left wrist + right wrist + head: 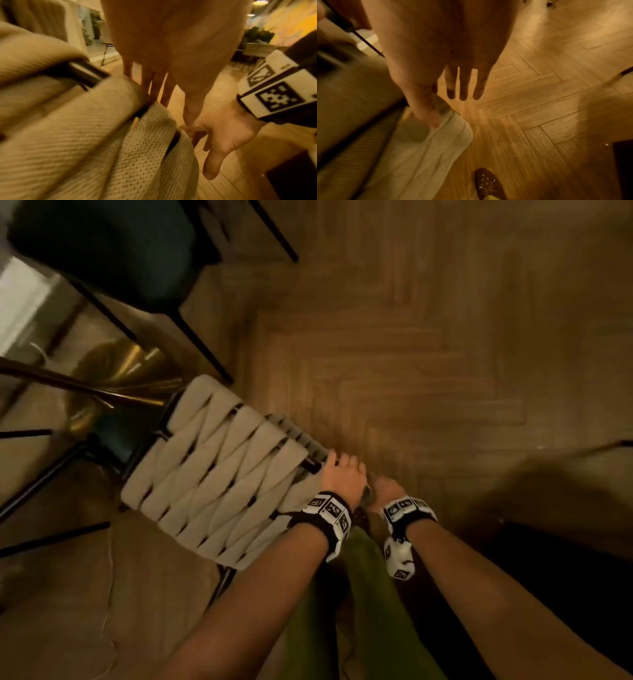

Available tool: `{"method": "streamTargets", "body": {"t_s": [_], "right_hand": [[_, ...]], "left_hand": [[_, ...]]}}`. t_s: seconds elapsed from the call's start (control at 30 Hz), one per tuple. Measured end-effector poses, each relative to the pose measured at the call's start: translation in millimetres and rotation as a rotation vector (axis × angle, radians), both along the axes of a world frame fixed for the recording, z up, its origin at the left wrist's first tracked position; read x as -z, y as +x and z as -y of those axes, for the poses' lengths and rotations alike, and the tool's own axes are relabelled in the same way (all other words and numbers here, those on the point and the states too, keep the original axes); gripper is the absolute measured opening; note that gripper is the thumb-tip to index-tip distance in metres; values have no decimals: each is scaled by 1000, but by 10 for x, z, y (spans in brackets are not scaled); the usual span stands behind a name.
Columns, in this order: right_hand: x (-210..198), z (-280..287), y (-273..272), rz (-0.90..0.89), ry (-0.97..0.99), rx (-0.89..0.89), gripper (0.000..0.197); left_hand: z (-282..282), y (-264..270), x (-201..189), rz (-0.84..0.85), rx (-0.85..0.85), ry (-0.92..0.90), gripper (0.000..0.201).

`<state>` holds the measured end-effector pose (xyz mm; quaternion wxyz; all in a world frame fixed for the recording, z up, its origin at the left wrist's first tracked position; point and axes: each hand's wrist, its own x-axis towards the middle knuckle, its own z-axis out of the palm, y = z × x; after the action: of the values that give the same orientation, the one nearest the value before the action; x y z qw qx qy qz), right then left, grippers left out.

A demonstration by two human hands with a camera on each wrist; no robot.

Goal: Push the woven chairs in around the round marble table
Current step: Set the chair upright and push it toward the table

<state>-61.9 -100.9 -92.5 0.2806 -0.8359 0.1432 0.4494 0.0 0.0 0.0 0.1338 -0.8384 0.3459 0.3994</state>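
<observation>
Left hand (342, 478) on woven chair (219, 470)

To my left, woven chair (219, 470) fills space, touching left hand (342, 478). Past it, brass table base (116, 378) and dark chair (113, 254) with black legs bar way. Ahead and right of my right hand (385, 491), floor (428, 354) open: free passage. Low right, dark block (565, 577)

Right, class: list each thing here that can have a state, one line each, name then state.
woven chair: upright, beside the gold table base
left hand: fingers straight, laid over the chair's top edge
right hand: fingers relaxed, thumb touching the chair's fabric
dark chair: standing, untouched
</observation>
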Motion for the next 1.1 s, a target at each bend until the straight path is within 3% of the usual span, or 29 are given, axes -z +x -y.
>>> {"method": "streamTargets", "body": {"t_s": [0.1, 0.2, 0.37, 0.53, 0.87, 1.0, 1.1], "right_hand": [[333, 84, -11, -43, 12, 5, 58], [546, 120, -43, -102, 58, -15, 69], [842, 171, -22, -90, 47, -38, 53], [807, 197, 7, -40, 80, -79, 48], [191, 120, 14, 145, 209, -224, 55], [-42, 255, -8, 185, 228, -269, 66], [-196, 326, 17, 240, 233, -303, 65]], "left_hand": [[157, 6, 311, -50, 143, 216, 34], [258, -19, 494, -110, 273, 235, 30], [421, -134, 708, -144, 282, 203, 30], [403, -111, 630, -178, 266, 225, 30], [-77, -40, -150, -18, 129, 172, 27], [-226, -57, -724, 15, 96, 117, 23], [-345, -79, -1225, 23, 73, 54, 36]]}}
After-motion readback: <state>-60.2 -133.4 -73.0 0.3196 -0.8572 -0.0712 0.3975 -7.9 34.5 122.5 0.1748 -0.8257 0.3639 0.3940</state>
